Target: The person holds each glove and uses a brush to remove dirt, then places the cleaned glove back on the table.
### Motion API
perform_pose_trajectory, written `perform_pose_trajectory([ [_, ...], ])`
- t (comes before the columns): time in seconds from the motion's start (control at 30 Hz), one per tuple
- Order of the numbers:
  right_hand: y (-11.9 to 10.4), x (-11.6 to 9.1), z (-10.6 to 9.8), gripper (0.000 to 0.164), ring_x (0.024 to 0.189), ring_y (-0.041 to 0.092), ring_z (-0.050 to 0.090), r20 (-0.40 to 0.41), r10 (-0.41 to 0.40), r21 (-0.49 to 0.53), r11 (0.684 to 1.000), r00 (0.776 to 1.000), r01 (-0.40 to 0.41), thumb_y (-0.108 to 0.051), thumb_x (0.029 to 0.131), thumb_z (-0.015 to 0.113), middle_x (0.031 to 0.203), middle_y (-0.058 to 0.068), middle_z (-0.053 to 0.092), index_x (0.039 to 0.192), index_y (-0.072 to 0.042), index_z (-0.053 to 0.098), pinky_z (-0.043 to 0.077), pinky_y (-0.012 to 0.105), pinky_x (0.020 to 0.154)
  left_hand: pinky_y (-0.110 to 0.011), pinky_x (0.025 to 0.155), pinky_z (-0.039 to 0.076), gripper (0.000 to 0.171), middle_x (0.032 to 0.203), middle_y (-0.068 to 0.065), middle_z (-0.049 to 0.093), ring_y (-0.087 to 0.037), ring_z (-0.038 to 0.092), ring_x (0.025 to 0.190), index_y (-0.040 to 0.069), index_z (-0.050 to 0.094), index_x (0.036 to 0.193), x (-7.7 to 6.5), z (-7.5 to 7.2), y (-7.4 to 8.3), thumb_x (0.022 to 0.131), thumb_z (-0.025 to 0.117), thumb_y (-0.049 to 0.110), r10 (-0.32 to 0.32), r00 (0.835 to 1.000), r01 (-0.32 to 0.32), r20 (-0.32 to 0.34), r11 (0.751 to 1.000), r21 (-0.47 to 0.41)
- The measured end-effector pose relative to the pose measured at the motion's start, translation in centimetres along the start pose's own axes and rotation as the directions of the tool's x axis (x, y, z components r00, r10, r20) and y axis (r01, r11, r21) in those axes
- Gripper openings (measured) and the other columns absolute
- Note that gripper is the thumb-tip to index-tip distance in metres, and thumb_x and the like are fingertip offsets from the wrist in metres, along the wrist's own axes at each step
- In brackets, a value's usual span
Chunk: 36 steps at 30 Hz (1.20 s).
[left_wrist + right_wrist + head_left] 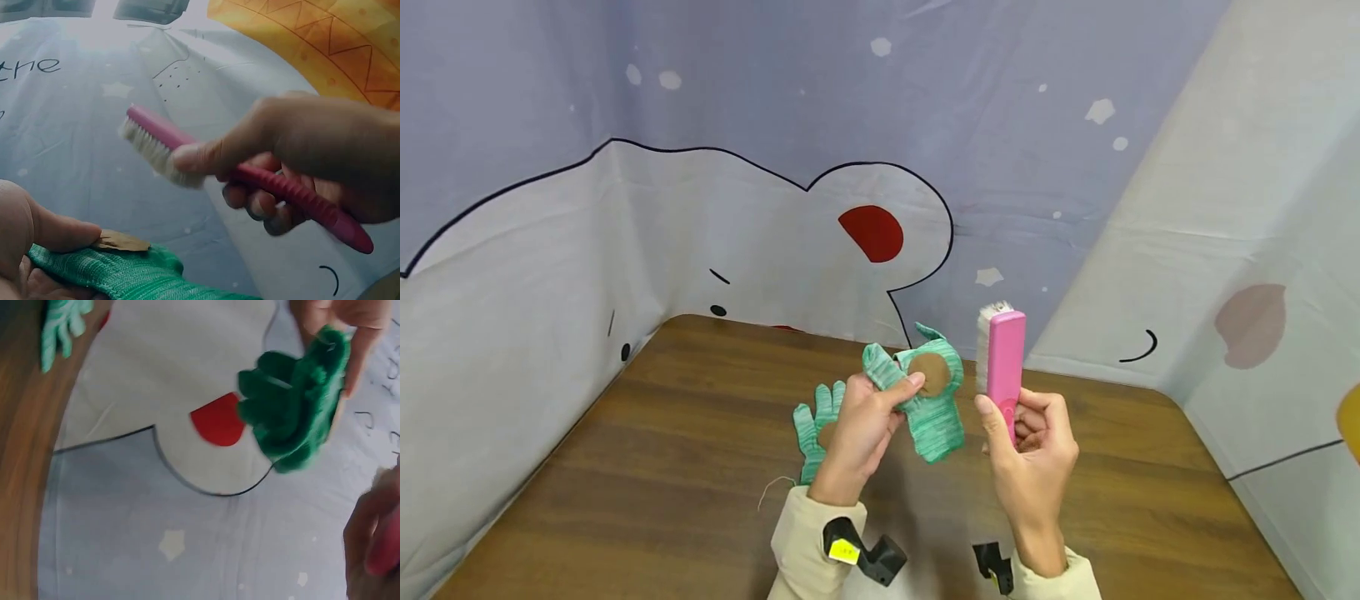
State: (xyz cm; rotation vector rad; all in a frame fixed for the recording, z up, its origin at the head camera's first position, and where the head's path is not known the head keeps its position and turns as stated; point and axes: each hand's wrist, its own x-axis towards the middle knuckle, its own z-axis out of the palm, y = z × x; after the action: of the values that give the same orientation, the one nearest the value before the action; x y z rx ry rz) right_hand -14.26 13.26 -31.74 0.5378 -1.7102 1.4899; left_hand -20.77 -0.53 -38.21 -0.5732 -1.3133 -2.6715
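My left hand (863, 425) grips a green knitted glove (937, 427) above the table, its thumb lying by a round brown patch (930, 375) on the glove. To the right, my right hand (1036, 454) holds a pink brush (1007, 358) upright, with its white bristles (983, 354) facing the glove. Brush and glove are apart. In the left wrist view, the brush's ribbed handle (281, 187) passes through the right hand's fingers. The right wrist view shows the glove (281, 406) bunched, with its fingers hanging out. A second green glove (807, 433) lies on the table, partly hidden behind the left hand.
A brown wooden table (685, 450) lies beneath both hands. Printed cloth (760, 225) stands around its back and sides. A loose thread (772, 483) trails from the second glove. Each wrist wears a black camera mount (868, 554).
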Motion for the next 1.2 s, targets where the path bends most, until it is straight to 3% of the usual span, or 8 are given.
perform_pose_trajectory([
  [0.07,-0.9,0.0,0.2,0.031,0.038,0.016,0.045,0.046,0.021,0.131,0.991,0.999,-0.027,0.015,0.067,0.059,0.062,0.019,0.052,0.093,0.014,0.042,0.036,0.023,0.030,-0.028,0.061,0.043,0.020,0.066,-0.002,0.046,-0.013,0.049,0.068,0.005,0.046,0.066,0.0,-0.1,-0.3,0.077,0.060,0.015,0.017,1.000,-0.017,0.003,1.000,0.008],
  [0.17,-1.6,-0.3,0.8,0.033,0.036,0.015,0.044,0.137,0.066,0.211,0.973,0.988,-0.094,0.016,0.068,0.057,0.063,0.021,0.052,0.095,0.014,0.037,0.034,0.025,0.028,-0.023,0.050,0.037,0.023,0.057,0.002,0.038,-0.007,0.038,0.054,0.006,0.044,0.063,-0.1,0.3,-0.2,0.078,0.059,0.015,0.014,1.000,-0.015,0.016,0.999,0.051],
  [0.23,-1.7,-0.5,1.3,0.034,0.034,0.014,0.042,0.191,0.102,0.191,0.972,0.976,-0.139,0.014,0.070,0.057,0.065,0.021,0.053,0.096,0.013,0.035,0.033,0.025,0.027,-0.025,0.052,0.039,0.019,0.059,-0.001,0.043,-0.009,0.042,0.055,0.001,0.047,0.068,-1.3,2.9,4.0,0.079,0.058,0.012,-0.030,0.999,0.028,0.024,0.997,0.070],
  [0.33,-1.5,-0.9,1.7,0.034,0.036,0.013,0.044,0.218,0.158,0.106,0.977,0.963,-0.184,0.010,0.072,0.058,0.067,0.018,0.056,0.098,0.010,0.036,0.033,0.024,0.028,-0.030,0.063,0.044,0.011,0.072,-0.005,0.055,-0.013,0.052,0.067,-0.006,0.053,0.081,-1.6,3.8,5.0,0.081,0.052,0.005,-0.068,0.996,0.066,0.052,0.997,0.037],
  [0.5,-0.9,-1.1,1.7,0.034,0.047,0.021,0.054,0.186,0.193,0.022,0.979,0.963,-0.201,0.004,0.070,0.063,0.072,0.014,0.059,0.096,0.006,0.041,0.040,0.024,0.035,-0.037,0.070,0.044,0.012,0.081,-0.010,0.058,-0.019,0.054,0.077,-0.010,0.052,0.088,-1.8,4.1,5.6,0.082,0.050,0.000,-0.135,0.990,0.134,0.045,0.990,0.034],
  [0.97,0.2,-1.1,1.5,0.032,0.050,0.020,0.055,0.111,0.198,-0.128,0.975,0.974,-0.183,-0.005,0.069,0.067,0.071,0.011,0.060,0.093,0.003,0.047,0.041,0.022,0.038,-0.025,0.051,0.035,0.021,0.054,-0.003,0.033,-0.013,0.035,0.051,0.002,0.043,0.062,-1.8,3.0,5.4,0.078,0.057,0.005,-0.088,0.996,0.084,0.014,0.980,0.179],
  [1.1,1.9,-1.5,1.3,0.033,0.049,0.019,0.055,0.085,0.183,-0.113,0.978,0.979,-0.173,-0.009,0.069,0.068,0.070,0.011,0.060,0.093,0.000,0.048,0.041,0.023,0.037,-0.024,0.050,0.034,0.024,0.054,-0.003,0.031,-0.013,0.036,0.051,0.002,0.041,0.061,-1.7,2.8,5.5,0.078,0.058,0.006,-0.092,0.996,0.090,-0.002,0.977,0.191],
  [1.2,5.3,-2.3,0.9,0.036,0.051,0.013,0.056,0.075,0.134,-0.072,0.989,0.988,-0.128,-0.001,0.066,0.068,0.072,0.011,0.060,0.097,-0.002,0.048,0.039,0.017,0.038,-0.024,0.050,0.035,0.028,0.054,-0.002,0.031,-0.014,0.037,0.053,0.003,0.038,0.058,-1.6,2.6,5.7,0.077,0.059,0.006,-0.089,0.996,0.091,-0.020,0.974,0.206],
])
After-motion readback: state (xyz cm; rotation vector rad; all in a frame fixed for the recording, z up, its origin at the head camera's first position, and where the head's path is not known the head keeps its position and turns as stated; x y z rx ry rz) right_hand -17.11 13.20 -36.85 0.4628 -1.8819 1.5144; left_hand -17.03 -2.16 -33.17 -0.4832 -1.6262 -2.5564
